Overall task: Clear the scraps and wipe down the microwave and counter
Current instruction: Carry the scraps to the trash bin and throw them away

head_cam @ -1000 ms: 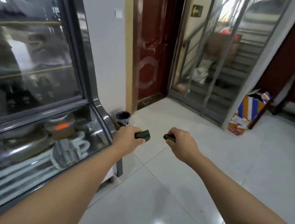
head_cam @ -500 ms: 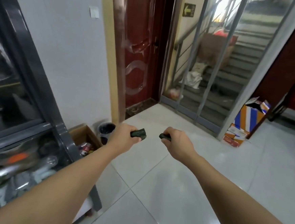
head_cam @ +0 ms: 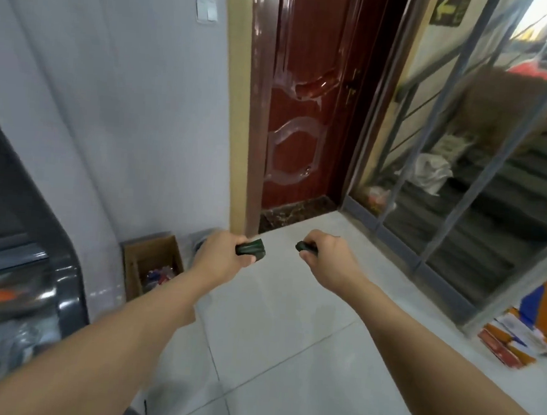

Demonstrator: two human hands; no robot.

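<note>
Scraps, dark green rind-like pieces, sit one in each fist: left hand (head_cam: 221,255) clenches the larger scrap (head_cam: 251,248), right hand (head_cam: 328,260) the smaller scrap (head_cam: 306,247). Beyond the left hand, a grey round bin (head_cam: 202,239) beside a brown cardboard box (head_cam: 151,265); release directly above the bin.

Dark green scraps (head_cam: 251,248); reddish-brown door (head_cam: 301,111); white floor tiles (head_cam: 286,355).
</note>
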